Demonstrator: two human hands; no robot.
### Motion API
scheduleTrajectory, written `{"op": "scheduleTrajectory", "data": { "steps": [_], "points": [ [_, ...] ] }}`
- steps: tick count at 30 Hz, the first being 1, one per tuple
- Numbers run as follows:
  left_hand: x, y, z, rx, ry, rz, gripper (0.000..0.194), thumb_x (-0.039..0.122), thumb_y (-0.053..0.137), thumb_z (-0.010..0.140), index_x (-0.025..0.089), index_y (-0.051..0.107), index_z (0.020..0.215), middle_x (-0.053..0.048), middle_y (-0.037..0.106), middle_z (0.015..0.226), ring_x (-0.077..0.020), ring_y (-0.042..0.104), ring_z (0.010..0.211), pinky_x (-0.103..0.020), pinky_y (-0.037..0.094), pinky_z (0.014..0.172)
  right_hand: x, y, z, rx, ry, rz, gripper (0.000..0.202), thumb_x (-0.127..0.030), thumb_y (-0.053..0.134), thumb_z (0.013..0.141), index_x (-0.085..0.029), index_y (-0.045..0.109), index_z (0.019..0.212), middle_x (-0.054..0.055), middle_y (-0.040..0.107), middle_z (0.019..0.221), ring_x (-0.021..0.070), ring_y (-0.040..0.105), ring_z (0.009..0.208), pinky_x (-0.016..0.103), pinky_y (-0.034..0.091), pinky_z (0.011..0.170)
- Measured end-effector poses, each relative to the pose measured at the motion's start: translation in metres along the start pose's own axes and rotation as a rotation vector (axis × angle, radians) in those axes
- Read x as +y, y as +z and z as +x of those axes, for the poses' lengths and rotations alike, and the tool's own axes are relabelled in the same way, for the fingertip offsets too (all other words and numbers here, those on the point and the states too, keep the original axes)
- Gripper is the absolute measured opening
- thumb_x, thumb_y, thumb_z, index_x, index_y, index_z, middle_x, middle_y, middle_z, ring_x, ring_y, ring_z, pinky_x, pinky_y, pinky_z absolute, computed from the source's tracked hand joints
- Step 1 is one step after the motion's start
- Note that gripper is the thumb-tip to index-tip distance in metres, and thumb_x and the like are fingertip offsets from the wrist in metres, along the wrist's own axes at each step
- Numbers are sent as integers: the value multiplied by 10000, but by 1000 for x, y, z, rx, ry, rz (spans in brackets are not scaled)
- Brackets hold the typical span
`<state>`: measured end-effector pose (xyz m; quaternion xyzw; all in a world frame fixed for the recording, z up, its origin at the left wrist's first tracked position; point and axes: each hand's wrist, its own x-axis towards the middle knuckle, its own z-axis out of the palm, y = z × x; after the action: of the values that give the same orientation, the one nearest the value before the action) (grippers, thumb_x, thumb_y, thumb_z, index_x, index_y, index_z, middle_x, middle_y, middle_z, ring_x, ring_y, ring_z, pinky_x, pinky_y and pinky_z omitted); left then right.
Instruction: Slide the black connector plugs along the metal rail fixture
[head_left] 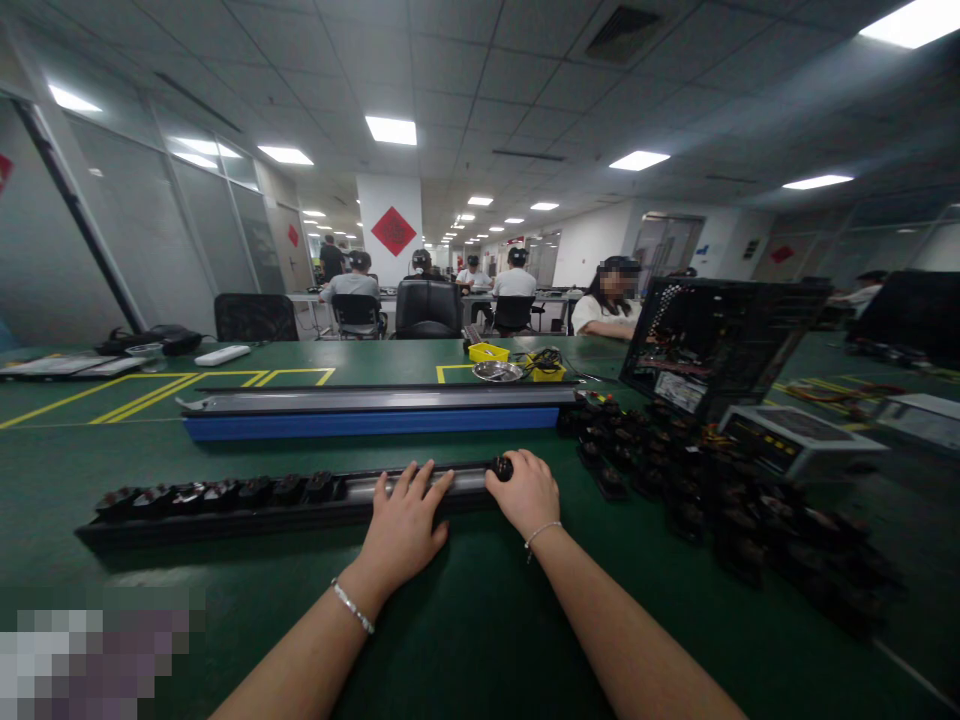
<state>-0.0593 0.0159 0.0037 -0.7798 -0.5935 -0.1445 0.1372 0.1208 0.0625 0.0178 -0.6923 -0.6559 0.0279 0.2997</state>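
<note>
A long black rail [225, 525] with a silvery channel lies across the green table in front of me. Several black modules [255, 490] sit in a row along its left part. My left hand [405, 520] rests on the middle of the rail, fingers spread over the bare channel, holding nothing. At the rail's right end, my right hand [529, 490] is closed around a small black module [502, 467], which touches or sits just over the channel; the fingers hide its far side.
Behind the rail lies a long blue-and-silver bar [375, 420]. To the right are a heap of loose black modules [720, 500], a power supply unit [795, 440] and an open computer case [705, 340]. A metal dish [497, 371] and a yellow bin [488, 352] stand farther back. A co-worker [607, 300] sits across.
</note>
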Motion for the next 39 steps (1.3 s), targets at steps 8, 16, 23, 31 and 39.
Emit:
{"op": "scheduleTrajectory", "data": {
  "steps": [8,16,23,31,39],
  "points": [
    [2,-3,0,-23,-11,-1,571,373,481,767,355,339,1320,-44,361,1412,-283,270,1303,-557,140,1039,1,1,0,5,18,38,309,-357,523,726,-253,604,1005,55,559,1101,227,459,1013,330,363,818],
    [0,-1,0,-5,-1,0,569,369,477,768,360,336,1320,-42,372,1405,-279,276,1301,-564,148,1034,2,2,1,11,32,84,263,-319,517,720,-237,613,950,49,579,1074,227,468,993,314,360,821],
    [1,-3,1,-21,-12,5,578,376,486,764,358,336,1322,-43,368,1408,-278,271,1304,-555,152,1039,8,3,6,22,21,93,246,-277,505,717,-206,606,930,56,608,1003,216,497,947,301,362,818],
    [-1,-1,0,-7,0,-5,575,377,480,768,363,327,1323,-40,371,1406,-280,269,1305,-563,144,1036,17,1,10,12,46,144,231,-258,508,705,-209,606,908,43,633,916,214,523,904,288,385,749],
    [-1,0,0,0,2,-9,575,376,471,771,356,323,1326,-48,370,1406,-281,277,1300,-564,145,1032,24,0,14,-9,100,213,260,-229,510,693,-226,595,938,25,628,912,192,550,865,280,405,725]
  ]
}}
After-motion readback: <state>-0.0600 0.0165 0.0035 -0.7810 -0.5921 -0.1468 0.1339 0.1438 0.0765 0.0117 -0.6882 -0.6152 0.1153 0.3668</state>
